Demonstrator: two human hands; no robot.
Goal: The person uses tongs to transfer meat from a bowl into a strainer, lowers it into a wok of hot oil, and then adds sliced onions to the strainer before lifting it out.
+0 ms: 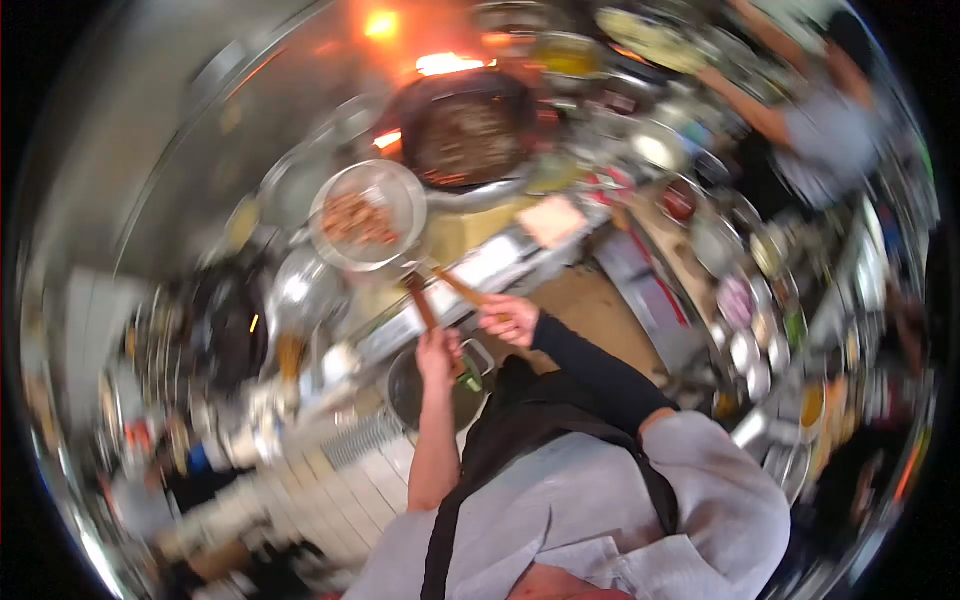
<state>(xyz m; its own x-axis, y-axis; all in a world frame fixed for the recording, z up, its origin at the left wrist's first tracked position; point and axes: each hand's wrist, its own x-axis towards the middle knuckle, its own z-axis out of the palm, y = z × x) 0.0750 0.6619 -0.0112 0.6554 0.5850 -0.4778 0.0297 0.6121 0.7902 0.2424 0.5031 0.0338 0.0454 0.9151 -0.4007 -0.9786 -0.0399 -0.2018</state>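
Observation:
My left hand is closed around a dark brown wooden handle. A lighter wooden handle is in my right hand, also closed. Both handles slant up to the near rim of a round metal strainer; blur hides which one belongs to it. Reddish-brown pieces of meat lie in the strainer, which is held to the left of a big dark wok. Something brown covers the wok's bottom, and flames rise at its far edge.
Below my left hand stands a metal pot with something green at its side. Metal bowls sit left of the strainer. Bowls of ingredients line the right counter. Another person works at the upper right, arm stretched toward a pan.

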